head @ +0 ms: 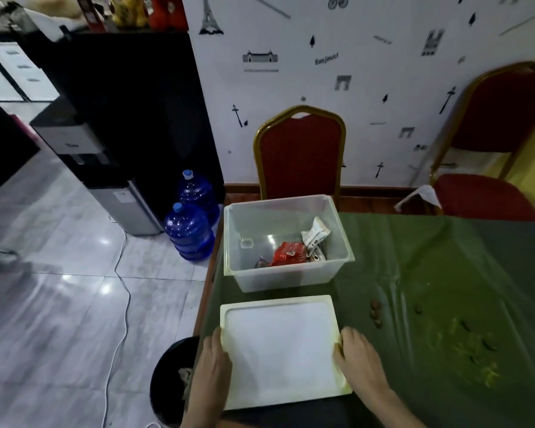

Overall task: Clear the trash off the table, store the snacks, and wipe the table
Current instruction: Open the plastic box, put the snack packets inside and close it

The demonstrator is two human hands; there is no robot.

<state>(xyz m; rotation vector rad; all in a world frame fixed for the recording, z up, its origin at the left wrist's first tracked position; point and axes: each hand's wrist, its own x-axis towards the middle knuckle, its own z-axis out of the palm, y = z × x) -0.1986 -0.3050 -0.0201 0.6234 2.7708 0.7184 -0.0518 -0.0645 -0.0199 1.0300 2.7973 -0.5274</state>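
Observation:
A white rectangular lid [281, 350] lies flat on the green tablecloth [445, 257] near the front edge. My left hand [212, 362] grips its left edge and my right hand [357, 356] grips its right edge. Just beyond it stands a clear plastic storage box [288, 279], open, holding a red snack pack [289, 253], a white snack pack [315, 236] and a small dark packet. Brown crumbs [376, 312] and yellowish smears [476, 350] lie on the cloth to the right of the lid.
A black trash bin [170, 381] with paper inside stands on the floor left of the table corner. Two red chairs [300, 152] stand behind the table. Two blue water jugs [189, 230] and a dispenser sit by the wall. A white cable crosses the tiled floor.

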